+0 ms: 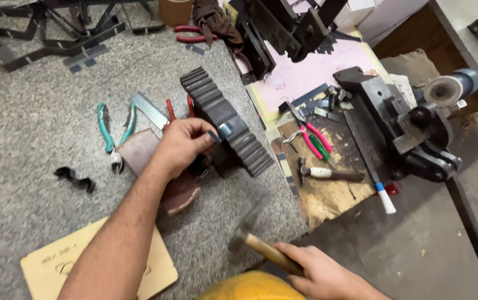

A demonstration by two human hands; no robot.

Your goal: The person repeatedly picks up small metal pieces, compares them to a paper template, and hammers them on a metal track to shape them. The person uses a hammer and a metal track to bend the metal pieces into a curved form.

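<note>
My left hand [182, 145] pinches a small bent strip of grey metal [222, 132] against the grooved top of a dark ridged steel block [233, 125]. The block lies slantwise on the grey carpeted bench. My right hand [321, 273] is at the lower edge of the view, closed round the wooden handle of a hammer [258, 236]. The hammer head is blurred and hangs in the air below and to the right of the block.
Teal-handled pliers [106, 129] and red-handled snips [170, 110] lie left of the block. Pink-handled pliers [314, 136] and a small hammer [328, 174] rest on a wooden board [333, 194]. A black bench vise [405, 128] stands at the right. A cardboard template [56, 266] lies at lower left.
</note>
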